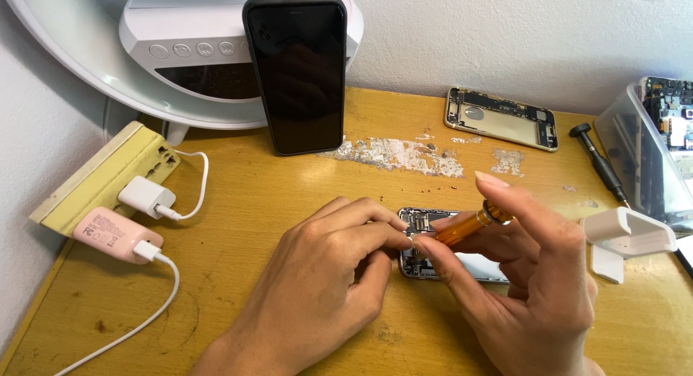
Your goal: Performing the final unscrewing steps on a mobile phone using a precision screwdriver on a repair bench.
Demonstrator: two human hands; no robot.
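Observation:
An opened phone body (422,221) with exposed circuitry lies on the wooden table (289,195), partly hidden by both hands. My right hand (530,289) holds a small orange-handled screwdriver (473,224), its tip angled down-left onto the phone's insides. My left hand (325,282) rests beside it, fingertips pinched at the phone's left edge next to the screwdriver tip; what it pinches is too small to tell.
A black phone (297,72) leans upright against a white lamp-like device (180,51) at the back. A power strip (101,177) with two chargers sits left. Another opened phone shell (502,118), a black screwdriver (599,163), a clear parts box (650,152) and a white stand (624,235) sit right.

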